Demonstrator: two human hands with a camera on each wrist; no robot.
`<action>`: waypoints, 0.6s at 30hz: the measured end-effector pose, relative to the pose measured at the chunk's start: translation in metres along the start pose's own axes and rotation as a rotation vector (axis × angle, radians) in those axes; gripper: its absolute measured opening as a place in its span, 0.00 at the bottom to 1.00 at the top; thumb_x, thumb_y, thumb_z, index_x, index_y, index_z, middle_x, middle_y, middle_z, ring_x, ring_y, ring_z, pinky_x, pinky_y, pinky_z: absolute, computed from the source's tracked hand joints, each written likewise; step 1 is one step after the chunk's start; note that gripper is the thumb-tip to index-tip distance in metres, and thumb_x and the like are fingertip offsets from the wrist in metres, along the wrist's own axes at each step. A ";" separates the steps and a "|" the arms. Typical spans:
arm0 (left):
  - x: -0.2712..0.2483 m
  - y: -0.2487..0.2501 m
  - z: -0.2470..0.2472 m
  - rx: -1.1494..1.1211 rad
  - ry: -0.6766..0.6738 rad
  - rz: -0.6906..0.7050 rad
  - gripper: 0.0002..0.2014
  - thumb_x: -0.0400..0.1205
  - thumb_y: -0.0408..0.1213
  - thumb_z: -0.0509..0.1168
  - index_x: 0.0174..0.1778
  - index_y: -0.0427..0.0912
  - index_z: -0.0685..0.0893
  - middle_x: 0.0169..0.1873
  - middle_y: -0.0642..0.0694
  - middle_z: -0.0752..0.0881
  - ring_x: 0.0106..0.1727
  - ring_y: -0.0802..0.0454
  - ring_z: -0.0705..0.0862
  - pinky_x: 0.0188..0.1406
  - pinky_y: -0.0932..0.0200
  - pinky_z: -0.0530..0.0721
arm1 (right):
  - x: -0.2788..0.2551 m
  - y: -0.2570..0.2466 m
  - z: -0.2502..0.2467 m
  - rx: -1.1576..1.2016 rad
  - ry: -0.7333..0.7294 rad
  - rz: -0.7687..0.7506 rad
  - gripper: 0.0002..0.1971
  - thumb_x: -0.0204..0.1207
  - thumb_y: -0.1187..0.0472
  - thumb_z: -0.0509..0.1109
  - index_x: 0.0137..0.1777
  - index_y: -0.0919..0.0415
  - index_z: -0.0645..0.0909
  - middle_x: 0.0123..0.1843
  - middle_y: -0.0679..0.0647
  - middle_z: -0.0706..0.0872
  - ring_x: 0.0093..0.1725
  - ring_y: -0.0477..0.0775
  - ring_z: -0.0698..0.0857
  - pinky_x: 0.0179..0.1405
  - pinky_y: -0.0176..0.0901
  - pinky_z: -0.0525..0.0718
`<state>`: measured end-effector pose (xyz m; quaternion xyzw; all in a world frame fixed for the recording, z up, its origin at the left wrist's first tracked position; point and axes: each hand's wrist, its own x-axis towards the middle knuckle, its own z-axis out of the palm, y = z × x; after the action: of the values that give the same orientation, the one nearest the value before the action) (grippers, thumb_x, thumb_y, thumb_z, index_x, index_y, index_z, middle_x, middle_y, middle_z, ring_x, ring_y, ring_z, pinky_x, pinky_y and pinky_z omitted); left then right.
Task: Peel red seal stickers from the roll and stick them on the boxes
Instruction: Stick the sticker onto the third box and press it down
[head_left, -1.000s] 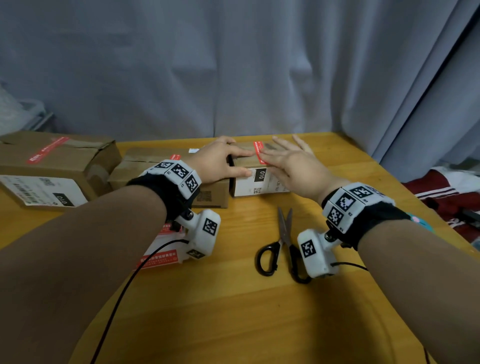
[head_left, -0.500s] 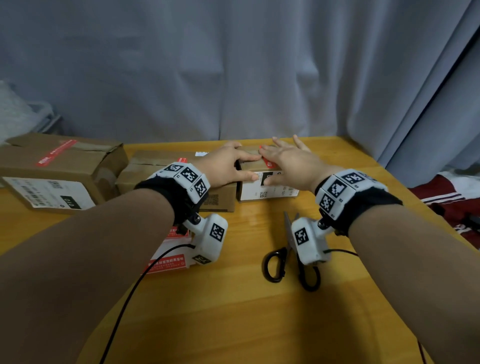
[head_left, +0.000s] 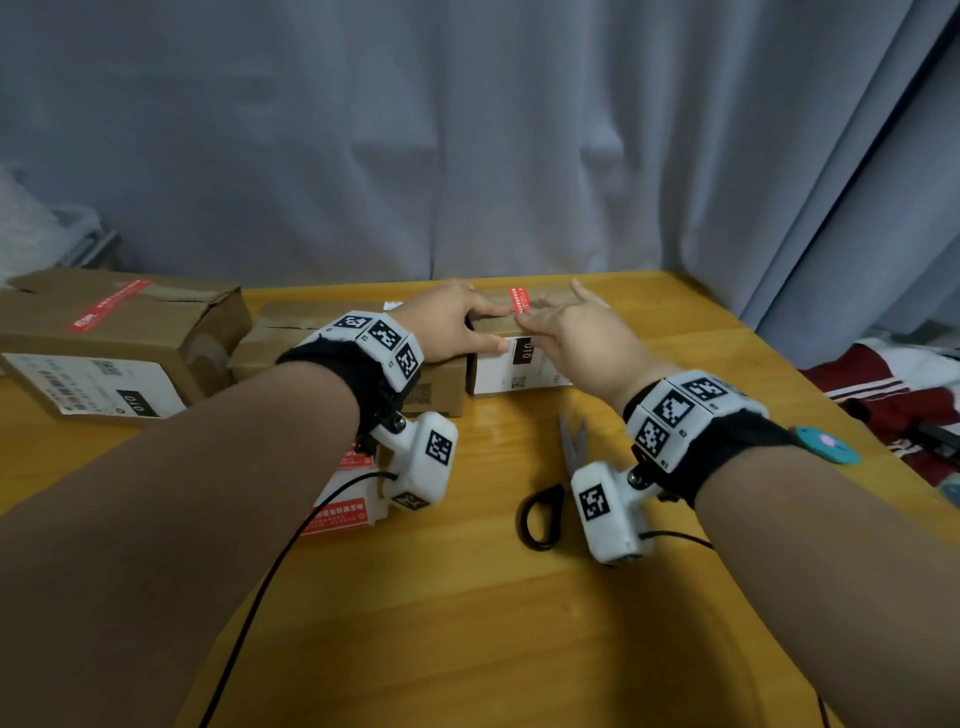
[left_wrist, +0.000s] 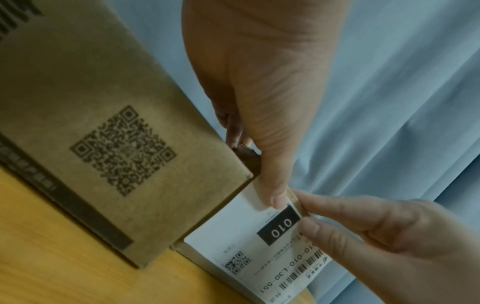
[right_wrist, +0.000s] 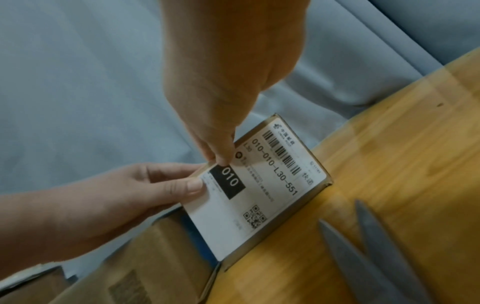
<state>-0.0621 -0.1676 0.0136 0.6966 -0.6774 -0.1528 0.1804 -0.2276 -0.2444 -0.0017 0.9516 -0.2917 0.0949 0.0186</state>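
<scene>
A small cardboard box (head_left: 524, 371) with a white "010" label (left_wrist: 280, 226) stands at the table's far middle. A red seal sticker (head_left: 519, 300) lies across its top. My left hand (head_left: 493, 327) grips the box's top left corner, fingers on top and thumb on the front face (left_wrist: 257, 170). My right hand (head_left: 535, 322) pinches the top front edge beside it, with the thumb on the label (right_wrist: 218, 158) and the index finger on top (left_wrist: 302, 209). The sticker's near end is hidden under these fingers. A red and white strip of stickers (head_left: 343, 512) lies under my left wrist.
Scissors (head_left: 561, 483) lie on the wooden table (head_left: 467, 623) just in front of the small box. A second brown box (head_left: 291, 338) touches its left side. A larger box (head_left: 119, 332) bearing a red sticker (head_left: 109, 306) stands at far left. A grey curtain hangs behind.
My right hand has drawn back from lying flat on the box top to its near edge, thumb now on the front. The sticker's far part now shows. The left hand kept its grip.
</scene>
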 end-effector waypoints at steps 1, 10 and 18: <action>-0.001 0.002 0.000 0.004 -0.002 -0.006 0.27 0.78 0.48 0.68 0.74 0.49 0.74 0.76 0.45 0.72 0.78 0.52 0.66 0.62 0.69 0.59 | -0.004 0.000 -0.001 -0.001 0.016 -0.004 0.19 0.82 0.62 0.59 0.73 0.55 0.74 0.75 0.52 0.77 0.79 0.48 0.68 0.82 0.49 0.44; -0.017 -0.008 -0.011 0.119 -0.119 -0.137 0.47 0.75 0.55 0.69 0.83 0.47 0.48 0.79 0.43 0.66 0.77 0.45 0.69 0.75 0.51 0.69 | -0.009 -0.016 0.000 0.155 0.035 0.148 0.21 0.77 0.62 0.66 0.70 0.55 0.75 0.68 0.56 0.82 0.66 0.58 0.80 0.64 0.53 0.80; -0.055 -0.056 -0.036 0.405 -0.133 -0.262 0.35 0.76 0.58 0.66 0.78 0.51 0.67 0.71 0.48 0.78 0.68 0.46 0.78 0.63 0.51 0.77 | 0.000 -0.021 0.013 0.143 -0.034 0.191 0.30 0.79 0.61 0.63 0.80 0.55 0.60 0.83 0.52 0.62 0.81 0.58 0.62 0.80 0.55 0.63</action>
<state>0.0018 -0.1100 0.0183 0.7888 -0.6085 -0.0815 -0.0293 -0.2133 -0.2279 -0.0144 0.9199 -0.3737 0.1007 -0.0634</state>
